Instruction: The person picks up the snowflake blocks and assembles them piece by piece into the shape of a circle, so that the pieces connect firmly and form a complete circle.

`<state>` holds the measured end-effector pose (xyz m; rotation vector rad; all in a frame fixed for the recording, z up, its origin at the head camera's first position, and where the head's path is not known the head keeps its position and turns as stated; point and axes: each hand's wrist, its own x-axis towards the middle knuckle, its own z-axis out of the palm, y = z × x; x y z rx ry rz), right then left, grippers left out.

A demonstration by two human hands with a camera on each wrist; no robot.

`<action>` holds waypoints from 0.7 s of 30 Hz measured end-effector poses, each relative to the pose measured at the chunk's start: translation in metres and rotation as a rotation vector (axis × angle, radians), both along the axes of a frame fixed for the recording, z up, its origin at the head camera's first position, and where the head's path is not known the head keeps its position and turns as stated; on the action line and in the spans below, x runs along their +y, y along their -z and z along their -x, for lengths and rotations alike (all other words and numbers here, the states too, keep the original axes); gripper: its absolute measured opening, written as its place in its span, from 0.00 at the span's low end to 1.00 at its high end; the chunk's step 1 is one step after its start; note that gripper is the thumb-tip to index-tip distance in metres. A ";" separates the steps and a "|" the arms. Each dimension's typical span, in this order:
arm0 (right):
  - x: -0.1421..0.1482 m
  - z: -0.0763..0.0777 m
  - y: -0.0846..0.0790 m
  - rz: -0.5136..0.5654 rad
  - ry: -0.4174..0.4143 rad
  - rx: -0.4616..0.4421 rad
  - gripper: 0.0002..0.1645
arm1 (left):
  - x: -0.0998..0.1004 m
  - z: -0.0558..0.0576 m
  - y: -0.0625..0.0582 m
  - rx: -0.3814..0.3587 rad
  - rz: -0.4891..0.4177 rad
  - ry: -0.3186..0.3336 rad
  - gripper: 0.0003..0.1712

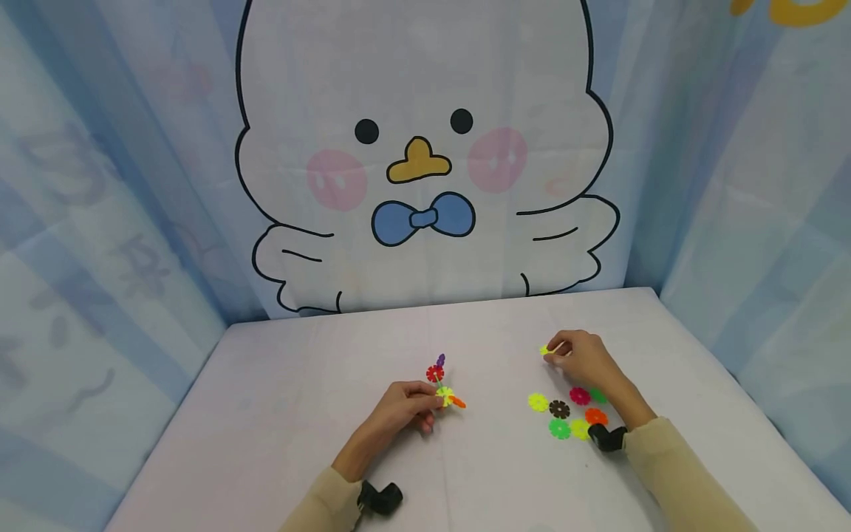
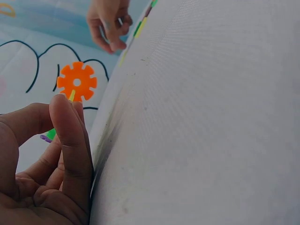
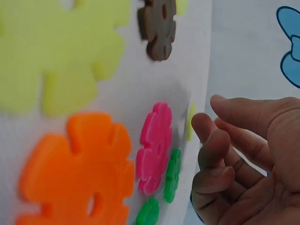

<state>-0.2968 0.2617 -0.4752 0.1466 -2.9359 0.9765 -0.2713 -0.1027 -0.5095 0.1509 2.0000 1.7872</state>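
Where my left hand [image 1: 404, 405] pinches: joined discs [image 1: 447, 392], orange disc [image 2: 86, 84] just past the fingertips; squeezing too hard could pop a slot loose.
Yellow disc [image 1: 544, 350]: at my right hand [image 1: 583, 358]'s part-curled fingertips, gripped or not I can't tell; its thin edge could slip.
Loose discs [image 1: 555, 408]: nearer me than that hand; my black wrist device [image 1: 606, 438] could sweep them.

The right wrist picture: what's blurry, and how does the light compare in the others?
Right wrist view: the yellow disc at upper left is out of focus, the orange disc slightly so; left wrist view: dim, with a dark shadow on the table beside the left hand; head view: brighter, with soft shadows.
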 end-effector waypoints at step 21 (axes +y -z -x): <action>0.000 0.010 0.006 -0.099 0.062 -0.086 0.21 | -0.001 -0.001 0.002 0.010 -0.006 0.006 0.17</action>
